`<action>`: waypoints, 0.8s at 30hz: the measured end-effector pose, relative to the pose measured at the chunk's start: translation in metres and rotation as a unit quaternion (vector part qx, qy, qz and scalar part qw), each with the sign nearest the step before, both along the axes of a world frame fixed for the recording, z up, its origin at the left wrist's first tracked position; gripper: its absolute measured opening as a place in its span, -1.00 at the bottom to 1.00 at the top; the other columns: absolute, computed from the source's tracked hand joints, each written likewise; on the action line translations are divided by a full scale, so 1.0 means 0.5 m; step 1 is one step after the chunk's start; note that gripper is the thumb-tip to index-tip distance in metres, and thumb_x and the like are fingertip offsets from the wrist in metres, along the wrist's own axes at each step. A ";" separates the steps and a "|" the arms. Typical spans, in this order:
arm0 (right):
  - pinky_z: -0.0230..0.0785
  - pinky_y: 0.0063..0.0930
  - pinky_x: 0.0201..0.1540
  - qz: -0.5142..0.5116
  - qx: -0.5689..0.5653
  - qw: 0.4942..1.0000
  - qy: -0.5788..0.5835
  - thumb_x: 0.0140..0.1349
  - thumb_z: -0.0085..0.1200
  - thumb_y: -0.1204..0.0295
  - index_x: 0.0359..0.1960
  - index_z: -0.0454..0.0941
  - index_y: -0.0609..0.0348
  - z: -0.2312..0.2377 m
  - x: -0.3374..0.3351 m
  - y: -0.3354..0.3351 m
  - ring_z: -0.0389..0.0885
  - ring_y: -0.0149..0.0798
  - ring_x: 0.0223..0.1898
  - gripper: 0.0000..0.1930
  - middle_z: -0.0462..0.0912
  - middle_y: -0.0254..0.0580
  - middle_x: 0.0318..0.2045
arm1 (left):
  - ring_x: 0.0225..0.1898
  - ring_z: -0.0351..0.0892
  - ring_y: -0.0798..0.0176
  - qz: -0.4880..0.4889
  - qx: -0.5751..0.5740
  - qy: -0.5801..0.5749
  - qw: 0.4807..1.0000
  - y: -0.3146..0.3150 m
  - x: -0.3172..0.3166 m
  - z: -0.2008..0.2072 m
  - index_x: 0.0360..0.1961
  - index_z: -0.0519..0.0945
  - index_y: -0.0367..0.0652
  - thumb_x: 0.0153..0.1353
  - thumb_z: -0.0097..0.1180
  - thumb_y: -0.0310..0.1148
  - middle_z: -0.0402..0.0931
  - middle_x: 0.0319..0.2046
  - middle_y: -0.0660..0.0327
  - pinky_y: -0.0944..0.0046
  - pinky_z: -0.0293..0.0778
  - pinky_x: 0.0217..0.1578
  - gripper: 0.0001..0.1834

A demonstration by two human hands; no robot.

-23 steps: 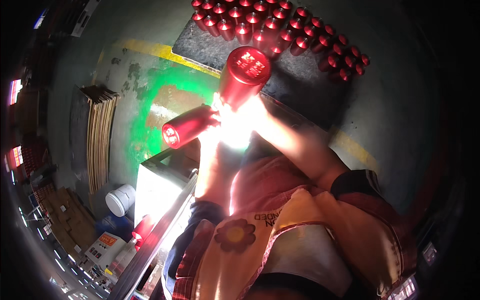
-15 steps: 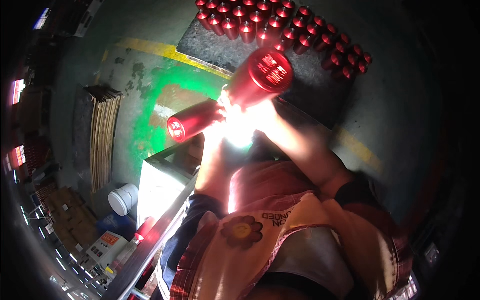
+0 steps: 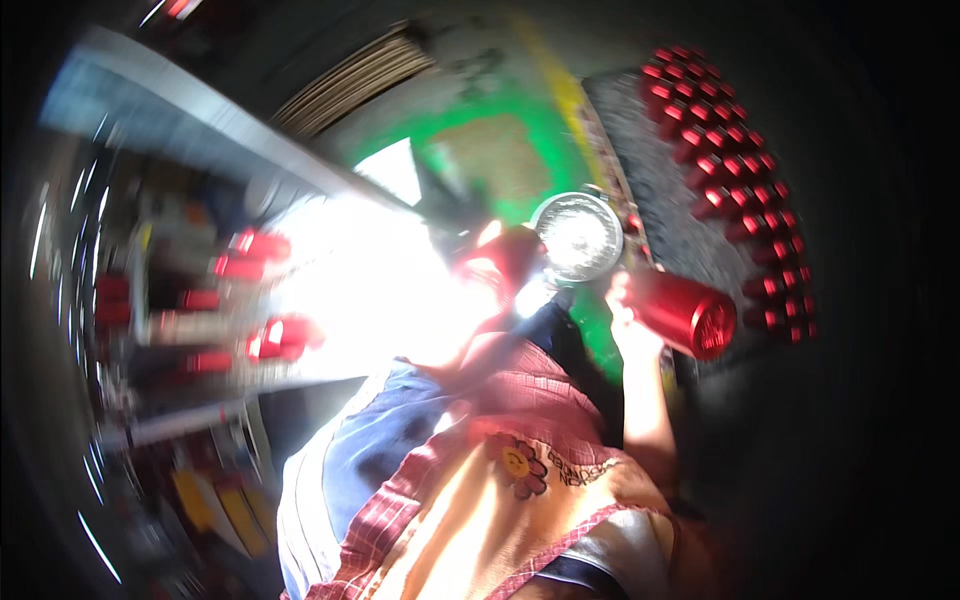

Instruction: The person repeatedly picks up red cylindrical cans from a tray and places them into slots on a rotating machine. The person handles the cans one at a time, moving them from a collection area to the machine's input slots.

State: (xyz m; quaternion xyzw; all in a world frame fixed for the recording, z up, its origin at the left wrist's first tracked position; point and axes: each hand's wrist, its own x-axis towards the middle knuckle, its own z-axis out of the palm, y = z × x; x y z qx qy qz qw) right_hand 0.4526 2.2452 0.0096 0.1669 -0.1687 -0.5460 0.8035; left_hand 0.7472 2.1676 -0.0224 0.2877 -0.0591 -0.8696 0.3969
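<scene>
My right hand point(image 3: 637, 335) is closed around a glossy red metal bottle point(image 3: 690, 315), its round base turned outward to the right. Strong white glare and motion blur cover much of my left hand point(image 3: 489, 236). A blurred red bottle point(image 3: 508, 262) shows there, and the hand appears wrapped round it. Between the two bottles is a round silver-rimmed disc point(image 3: 578, 237) with a bright, textured face; I cannot tell what it is.
Several red bottles point(image 3: 730, 170) stand in rows on a dark board point(image 3: 640, 150) at right. Blurred red bottles point(image 3: 255, 255) are on the bright bench at left. A stack of flat cardboard point(image 3: 355, 80) lies beyond, and a pale beam point(image 3: 200, 110) crosses the upper left.
My view has swung left, bringing the bright bench in. My hands have moved apart, the right one taking its bottle rightward. The silver-rimmed disc has come into view between them.
</scene>
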 end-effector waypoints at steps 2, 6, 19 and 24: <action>0.52 -0.02 0.03 0.018 0.026 0.999 -0.027 0.40 -0.06 0.13 0.19 0.38 0.14 0.002 0.030 0.087 0.29 0.05 0.16 -0.55 0.28 0.01 0.16 | -0.05 0.53 0.07 0.017 -0.014 -0.060 0.998 0.125 0.055 0.027 0.07 0.48 -0.23 0.32 0.00 -0.04 0.50 0.00 0.04 0.03 0.52 -0.03 -0.50; 0.52 -0.08 0.06 0.096 0.105 0.990 -0.013 0.33 0.03 0.29 0.19 0.34 0.31 -0.028 0.073 0.248 0.31 0.04 0.16 -0.53 0.29 0.01 0.20 | -0.10 0.56 0.13 0.042 -0.049 -0.143 0.988 0.299 0.190 0.094 0.02 0.52 -0.24 0.31 0.03 -0.02 0.53 -0.07 0.06 0.06 0.54 -0.05 -0.51; 0.39 0.04 0.19 0.204 0.049 0.973 0.093 0.39 -0.07 -0.03 0.28 0.23 0.39 -0.024 0.259 0.263 0.29 0.21 0.27 -0.30 0.31 0.20 0.24 | -0.10 0.57 0.30 0.349 -0.268 -0.578 0.687 0.342 0.906 0.528 -0.03 0.62 -0.14 0.26 0.16 -0.15 0.60 -0.13 0.19 0.30 0.48 -0.01 -0.64; 0.42 0.03 0.18 0.061 -0.144 0.951 0.267 0.40 -0.07 0.02 0.32 0.29 0.05 0.099 0.509 0.193 0.29 0.20 0.29 -0.43 0.26 0.23 0.28 | -0.06 0.59 0.19 0.380 -0.302 -0.771 0.412 0.107 1.135 0.450 -0.10 0.72 0.02 0.06 0.38 -0.21 0.64 -0.12 0.18 0.26 0.46 0.04 -0.65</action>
